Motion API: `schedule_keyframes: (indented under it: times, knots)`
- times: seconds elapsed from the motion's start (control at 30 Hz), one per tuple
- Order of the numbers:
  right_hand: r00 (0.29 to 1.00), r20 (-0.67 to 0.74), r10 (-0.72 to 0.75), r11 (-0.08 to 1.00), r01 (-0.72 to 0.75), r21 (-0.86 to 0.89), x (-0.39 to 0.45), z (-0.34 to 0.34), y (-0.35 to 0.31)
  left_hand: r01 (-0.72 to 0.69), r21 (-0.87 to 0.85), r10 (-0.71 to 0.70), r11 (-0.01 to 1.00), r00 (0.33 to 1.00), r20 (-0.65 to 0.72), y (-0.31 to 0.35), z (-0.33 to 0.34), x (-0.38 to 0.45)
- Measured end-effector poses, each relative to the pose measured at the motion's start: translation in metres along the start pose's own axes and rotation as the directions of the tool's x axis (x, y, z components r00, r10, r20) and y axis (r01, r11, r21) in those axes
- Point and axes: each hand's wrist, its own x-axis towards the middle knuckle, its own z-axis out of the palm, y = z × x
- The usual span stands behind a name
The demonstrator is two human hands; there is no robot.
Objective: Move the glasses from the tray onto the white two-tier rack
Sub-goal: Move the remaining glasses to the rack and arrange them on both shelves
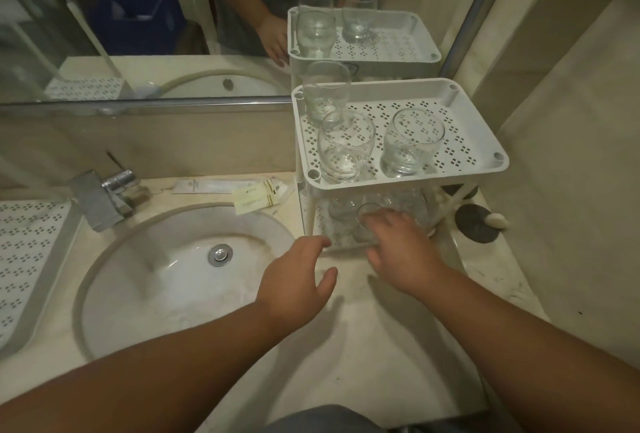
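The white two-tier rack [485,142] stands on the counter to the right of the sink. Three clear glasses stand on its top tier: a tall one [323,97] at the back left, a round one [344,145] at the front left, and another round one [410,142] beside it. My right hand [401,249] reaches under the top tier and is closed around a glass [367,223] on the lower tier. More glasses show dimly behind that one on the lower tier. My left hand [298,280] hovers open at the rack's front left leg. The perforated white tray [27,252] lies at the far left.
A round white sink [166,277] with a chrome tap [107,197] fills the middle of the counter. Small packets [256,195] lie behind the sink. A dark round dish with a pale pebble-like object [478,225] sits right of the rack. A mirror covers the back wall.
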Motion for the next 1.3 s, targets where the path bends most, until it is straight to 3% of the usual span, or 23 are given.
schedule_keyframes:
  times: [0.13, 0.33, 0.6, 0.8, 1.3]
  knots:
    - [0.977, 0.153, 0.148, 0.987, -0.137, -0.082, 0.018, 0.005, 0.010, -0.025, -0.037, 0.028, 0.999, 0.996, 0.088, 0.011, 0.010, 0.017]
    - [0.904, 0.345, 0.253, 0.963, -0.271, 0.004, 0.046, 0.006, 0.009, 0.024, -0.023, -0.017, 0.999, 0.967, 0.253, 0.019, 0.021, 0.044]
    - [0.887, 0.332, 0.322, 0.943, -0.331, -0.032, 0.065, 0.008, 0.008, 0.244, -0.057, -0.202, 0.968, 0.897, 0.394, 0.019, 0.027, 0.068]
    - [0.881, 0.340, 0.330, 0.940, -0.338, -0.036, 0.069, 0.009, 0.008, 0.466, -0.195, -0.332, 0.863, 0.815, 0.475, 0.026, 0.025, 0.085]
    - [0.904, 0.291, 0.314, 0.948, -0.315, -0.045, 0.072, 0.029, 0.019, 0.532, -0.195, -0.359, 0.824, 0.757, 0.546, 0.028, 0.038, 0.097]
